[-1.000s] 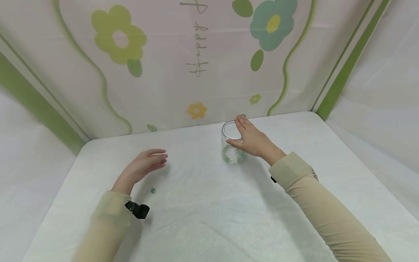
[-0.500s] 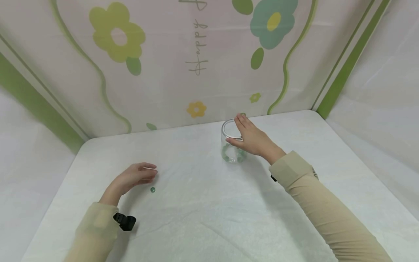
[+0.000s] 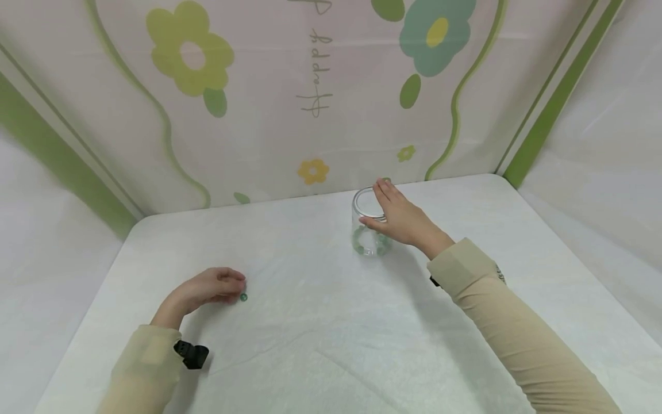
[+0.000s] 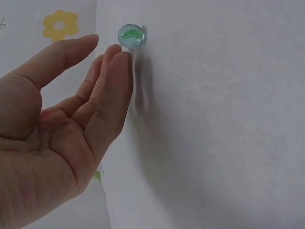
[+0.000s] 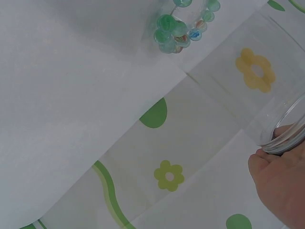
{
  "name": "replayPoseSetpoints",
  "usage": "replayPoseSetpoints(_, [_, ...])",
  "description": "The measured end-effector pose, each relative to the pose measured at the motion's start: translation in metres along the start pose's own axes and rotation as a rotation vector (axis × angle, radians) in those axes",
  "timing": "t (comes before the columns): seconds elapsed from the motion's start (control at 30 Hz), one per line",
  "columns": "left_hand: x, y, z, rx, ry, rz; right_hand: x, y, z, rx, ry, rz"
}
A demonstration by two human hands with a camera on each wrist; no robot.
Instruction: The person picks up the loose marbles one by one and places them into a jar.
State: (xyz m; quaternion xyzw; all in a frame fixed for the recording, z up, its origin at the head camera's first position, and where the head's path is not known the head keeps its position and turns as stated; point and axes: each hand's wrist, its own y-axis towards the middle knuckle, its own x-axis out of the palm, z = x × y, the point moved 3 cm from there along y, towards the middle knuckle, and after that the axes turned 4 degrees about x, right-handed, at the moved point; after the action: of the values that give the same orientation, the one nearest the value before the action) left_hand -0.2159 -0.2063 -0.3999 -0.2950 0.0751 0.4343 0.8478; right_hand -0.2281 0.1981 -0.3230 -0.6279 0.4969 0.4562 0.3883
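A clear glass jar (image 3: 357,221) with a silver rim stands upright near the table's back edge, green and multicoloured marbles (image 5: 174,33) lying around its bottom. My right hand (image 3: 405,221) rests on the right side of the rim, fingers straight and thumb spread toward the front. Only part of that right hand (image 5: 281,181) shows beside the rim in the right wrist view. To the left, one clear marble with a green swirl (image 4: 131,36) lies on the white cloth. My left hand (image 3: 209,287) is right at it, fingertips close beside it and thumb held apart; contact is unclear.
A white cloth covers the table (image 3: 300,322). Behind it hangs a curtain (image 3: 258,115) printed with flowers and lettering, close to the jar. White fabric walls (image 3: 610,144) flank both sides.
My left hand has moved back toward me and down to the marble, its fingers drawing nearer to it. The right hand stays at the jar's rim.
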Motion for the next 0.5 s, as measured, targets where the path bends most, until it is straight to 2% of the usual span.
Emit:
replayPoseSetpoints(0.23, [0.0052,-0.0006,0.0001,-0.014,0.003,-0.008,0.0005,-0.0002,0.0006,0.005,0.003,-0.010])
replayPoseSetpoints(0.5, [0.0083,0.0003,0.0030,-0.012,0.063,0.001,0.0007,-0.0011,0.0004,0.009,0.004,-0.012])
